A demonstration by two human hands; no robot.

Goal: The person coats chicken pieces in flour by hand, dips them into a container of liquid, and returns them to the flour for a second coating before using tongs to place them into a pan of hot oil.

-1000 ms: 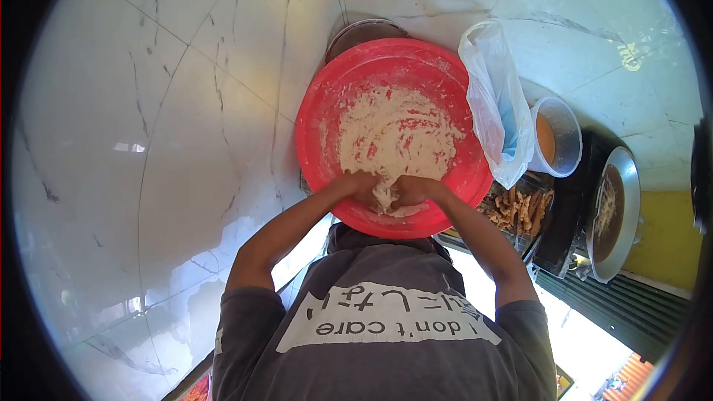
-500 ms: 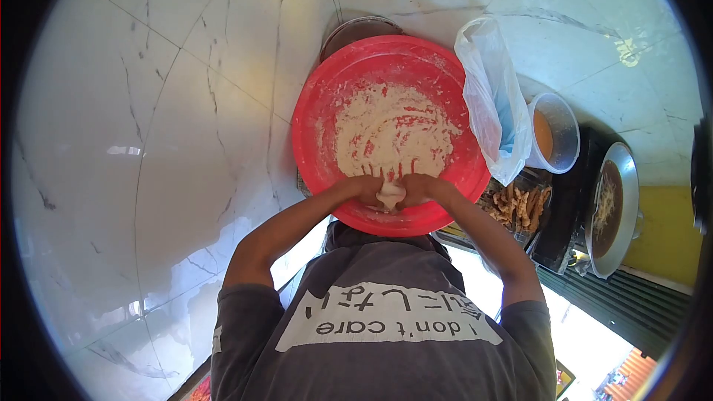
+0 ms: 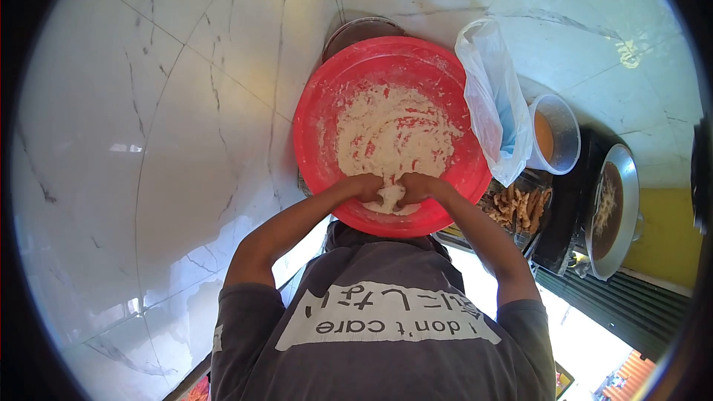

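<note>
A large red basin [image 3: 304,126] holds pale flour [image 3: 371,134] spread over its bottom, with finger streaks through it. Low in the basin, my left hand [image 3: 365,187] and my right hand [image 3: 416,187] face each other with curled fingers. Between them is a soft, white flour-coated lump [image 3: 391,194] that both hands grip; its kind cannot be made out under the coating. Loose flour lies below it near the basin's front wall. The fingertips are partly hidden.
A white plastic bag [image 3: 490,89] hangs over the basin's right rim. Beyond it stand a clear tub [image 3: 568,134] of orange liquid, a rack of fried strips [image 3: 520,208] and a wide pan [image 3: 630,208] with frying food. Marble-patterned walls [image 3: 200,104] rise close by.
Both hands stay low in the basin. The white lump between them has changed shape slightly, and more loose flour shows beneath it.
</note>
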